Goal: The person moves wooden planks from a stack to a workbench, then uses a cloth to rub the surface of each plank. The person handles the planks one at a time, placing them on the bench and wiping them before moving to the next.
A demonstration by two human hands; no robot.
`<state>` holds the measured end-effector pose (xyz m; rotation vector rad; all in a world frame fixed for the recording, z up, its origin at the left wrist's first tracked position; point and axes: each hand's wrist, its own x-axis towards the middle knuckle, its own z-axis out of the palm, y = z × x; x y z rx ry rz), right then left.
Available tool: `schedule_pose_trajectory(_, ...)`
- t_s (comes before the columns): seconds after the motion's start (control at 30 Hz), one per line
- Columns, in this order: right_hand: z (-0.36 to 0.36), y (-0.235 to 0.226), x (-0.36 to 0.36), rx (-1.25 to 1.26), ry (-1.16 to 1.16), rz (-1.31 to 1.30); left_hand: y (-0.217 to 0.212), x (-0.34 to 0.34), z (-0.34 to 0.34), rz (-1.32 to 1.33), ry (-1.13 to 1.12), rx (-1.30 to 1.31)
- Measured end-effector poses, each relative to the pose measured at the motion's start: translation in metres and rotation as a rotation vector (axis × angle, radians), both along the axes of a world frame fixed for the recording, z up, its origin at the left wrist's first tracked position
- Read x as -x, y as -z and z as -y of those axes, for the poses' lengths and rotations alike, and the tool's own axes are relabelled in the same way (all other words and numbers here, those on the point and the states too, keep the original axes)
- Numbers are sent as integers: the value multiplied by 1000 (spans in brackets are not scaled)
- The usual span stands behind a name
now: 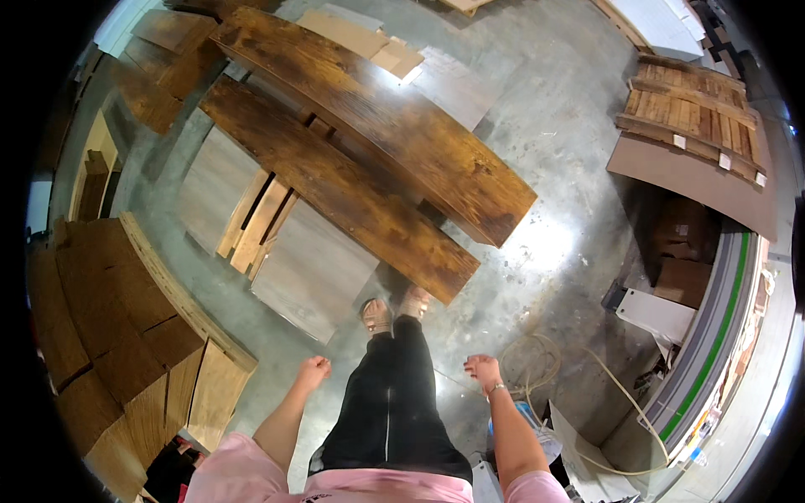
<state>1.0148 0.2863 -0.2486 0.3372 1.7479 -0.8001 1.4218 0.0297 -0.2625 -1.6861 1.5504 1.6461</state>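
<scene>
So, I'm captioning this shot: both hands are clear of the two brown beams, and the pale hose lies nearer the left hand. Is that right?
Not quite: the head view shows the pale hose nearer the right hand, not the left hand. Both hands are indeed clear of the two brown beams.

No lettering or numbers can be read.

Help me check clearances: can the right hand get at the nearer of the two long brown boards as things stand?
Probably yes, with a bend or a step forward: nothing visible blocks the gap between the right hand and the nearer board, whose close end lies by the right foot.
</scene>
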Motion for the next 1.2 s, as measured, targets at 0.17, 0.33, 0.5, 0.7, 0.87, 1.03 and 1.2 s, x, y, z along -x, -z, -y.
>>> schedule_pose_trajectory(0.17, 84, 103, 55, -108, 204, -74, 54, 20, 19, 38, -173, -148)
schedule_pose_trajectory(0.33, 115, 224, 89, -236, 377, -134, 122, 75, 69, 51, -384, -284)
schedule_pose_trajectory(0.5, 106, 314, 112, -193, 538, -90, 217, 129, 177, -76, -497, -279)
schedule_pose_trajectory(0.7, 108, 328, 114, 267, 671, -68, 278, 166, 284, -65, -799, 43)
schedule_pose_trajectory(0.87, 130, 255, 100, 107, 718, -85, 283, 171, 375, -39, -1058, 139)
schedule_pose_trajectory(1.03, 152, 201, 77, 28, 844, -249, 262, 187, 412, -88, -1103, 182)
schedule_pose_trajectory(1.2, 189, 94, 95, -80, 948, -320, 189, 216, 390, -316, -1050, 256)
